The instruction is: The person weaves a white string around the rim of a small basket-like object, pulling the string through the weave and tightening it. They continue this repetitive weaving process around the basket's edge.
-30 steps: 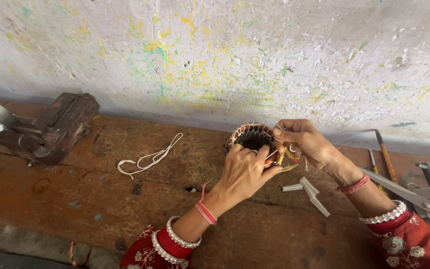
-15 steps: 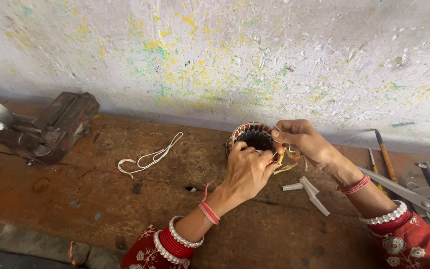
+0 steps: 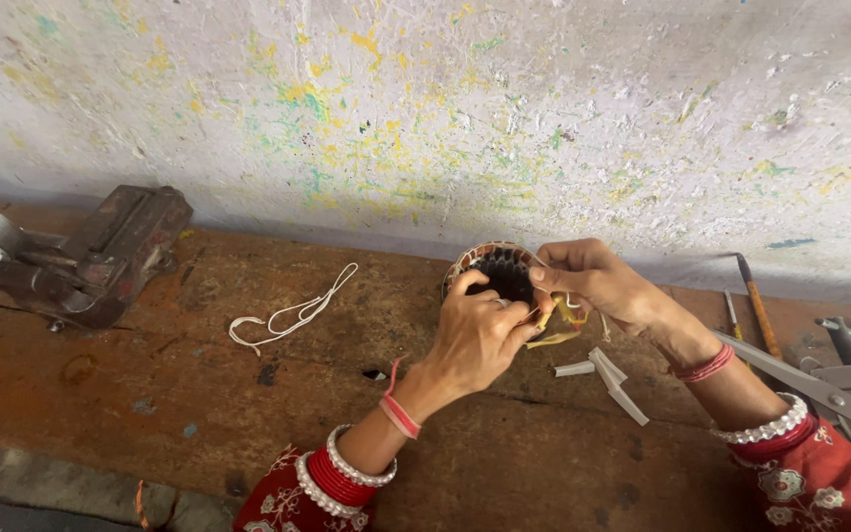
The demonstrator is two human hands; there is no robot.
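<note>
A round motor stator (image 3: pixel 497 268) with copper windings and a dark core stands on the wooden bench (image 3: pixel 248 394) by the wall. My left hand (image 3: pixel 478 330) grips its near side, fingers curled over the rim. My right hand (image 3: pixel 588 281) reaches in from the right and pinches a thin white thread at the stator's right edge. Yellow insulating strips (image 3: pixel 558 325) hang between my two hands.
A rusty bench vise (image 3: pixel 91 256) sits at the left. A loop of white cord (image 3: pixel 288 313) lies on the bench. Several white sleeve pieces (image 3: pixel 608 374) lie right of the stator. Shears and other tools (image 3: pixel 829 379) lie at the far right, under a paint-spattered wall (image 3: pixel 445 108).
My left hand has shifted slightly on the stator's rim, fingers curling further over it. My right hand stays at the right edge with the thread.
</note>
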